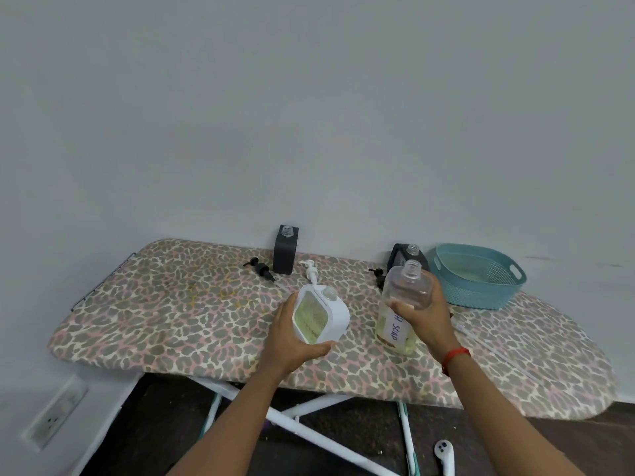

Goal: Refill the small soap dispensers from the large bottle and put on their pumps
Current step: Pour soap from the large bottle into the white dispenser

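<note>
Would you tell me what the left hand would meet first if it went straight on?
Probably the white pump lying on the ironing board just beyond the white dispenser that the left hand holds, though depth is hard to judge.

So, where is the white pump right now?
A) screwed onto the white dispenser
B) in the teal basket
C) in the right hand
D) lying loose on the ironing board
D: the white pump lies loose on the ironing board behind the white dispenser, whose neck is open in the left hand; the right hand holds the large bottle.
</note>
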